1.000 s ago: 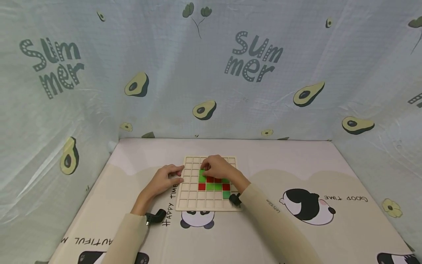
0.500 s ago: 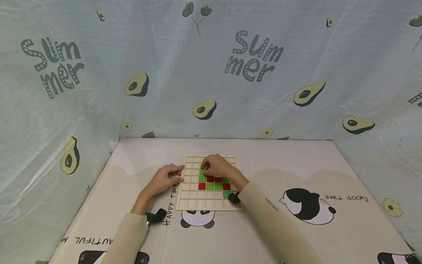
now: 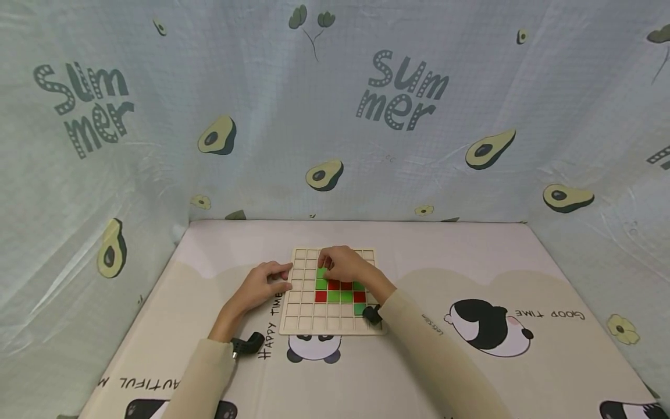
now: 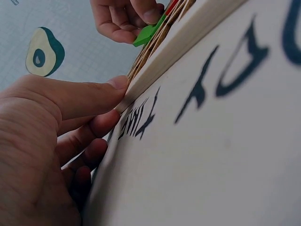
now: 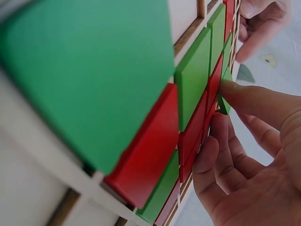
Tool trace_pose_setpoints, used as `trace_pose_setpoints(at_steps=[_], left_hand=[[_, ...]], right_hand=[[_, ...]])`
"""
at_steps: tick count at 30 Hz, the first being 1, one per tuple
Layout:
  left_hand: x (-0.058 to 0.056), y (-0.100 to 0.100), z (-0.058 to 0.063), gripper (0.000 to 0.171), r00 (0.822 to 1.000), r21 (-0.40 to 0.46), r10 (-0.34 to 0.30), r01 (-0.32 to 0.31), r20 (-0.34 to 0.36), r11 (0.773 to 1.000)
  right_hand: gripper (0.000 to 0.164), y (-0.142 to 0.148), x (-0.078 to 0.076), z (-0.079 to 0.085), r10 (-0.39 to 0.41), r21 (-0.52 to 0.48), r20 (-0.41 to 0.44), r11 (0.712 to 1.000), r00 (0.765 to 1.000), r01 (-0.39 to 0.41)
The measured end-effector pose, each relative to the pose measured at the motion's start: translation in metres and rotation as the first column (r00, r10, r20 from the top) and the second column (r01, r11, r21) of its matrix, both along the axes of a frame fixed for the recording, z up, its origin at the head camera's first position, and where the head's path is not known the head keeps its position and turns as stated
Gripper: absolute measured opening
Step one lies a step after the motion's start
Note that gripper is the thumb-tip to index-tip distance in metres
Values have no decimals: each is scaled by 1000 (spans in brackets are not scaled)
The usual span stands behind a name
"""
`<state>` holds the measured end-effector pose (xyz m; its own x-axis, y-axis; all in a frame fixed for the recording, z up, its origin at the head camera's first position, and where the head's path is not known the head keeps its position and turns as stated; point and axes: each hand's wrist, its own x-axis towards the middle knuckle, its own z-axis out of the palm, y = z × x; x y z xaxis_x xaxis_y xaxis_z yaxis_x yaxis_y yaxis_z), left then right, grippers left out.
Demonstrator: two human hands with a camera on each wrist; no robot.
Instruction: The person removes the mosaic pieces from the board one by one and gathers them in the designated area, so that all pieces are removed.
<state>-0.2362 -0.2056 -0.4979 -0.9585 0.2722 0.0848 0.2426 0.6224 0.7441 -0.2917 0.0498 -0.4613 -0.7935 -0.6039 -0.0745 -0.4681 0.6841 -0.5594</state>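
A pale wooden grid board (image 3: 306, 323) lies on the table, with red tiles (image 3: 320, 296) and green tiles (image 3: 346, 296) set in its squares. Over the upper middle of the board, my right hand (image 3: 342, 265) pinches a green tile (image 4: 145, 36) between thumb and fingers. That tile tilts up from the grid in the left wrist view, and in the right wrist view the thumb covers part of it. My left hand (image 3: 257, 286) touches the board's left edge with thumb and forefinger spread apart; its other fingers are bent loosely beneath.
The table cover (image 3: 408, 372) carries printed animals and lettering. Behind the table hangs a pale sheet (image 3: 262, 87) with avocado prints, which also runs down both sides. A black wrist camera (image 3: 248, 343) sits on the left wrist, another black camera (image 3: 372, 315) by the right.
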Motion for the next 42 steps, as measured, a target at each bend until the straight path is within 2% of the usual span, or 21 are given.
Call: trace_pose_setpoints(at_steps=[15,25,36,42], left_hand=[[0,-3,-2,54,1000,32,-8,8,-12,999],[0,-2,0,54,1000,35,-18,18,-17,999],[-1,-1,-3,55,1000,36,-15,16,-14,999],[2,-1,-3,55,1000,24,-9,9,-10,1000]], right_hand=[[20,1,-1,3,32,16,25,999,999,-33],[22,3,-2,1,43,5,-10,999,999,-43],[25,22,0,9,-27,-68,-34,997,999,25],[26,37,5,15,-25,-99,-84,995,996,16]])
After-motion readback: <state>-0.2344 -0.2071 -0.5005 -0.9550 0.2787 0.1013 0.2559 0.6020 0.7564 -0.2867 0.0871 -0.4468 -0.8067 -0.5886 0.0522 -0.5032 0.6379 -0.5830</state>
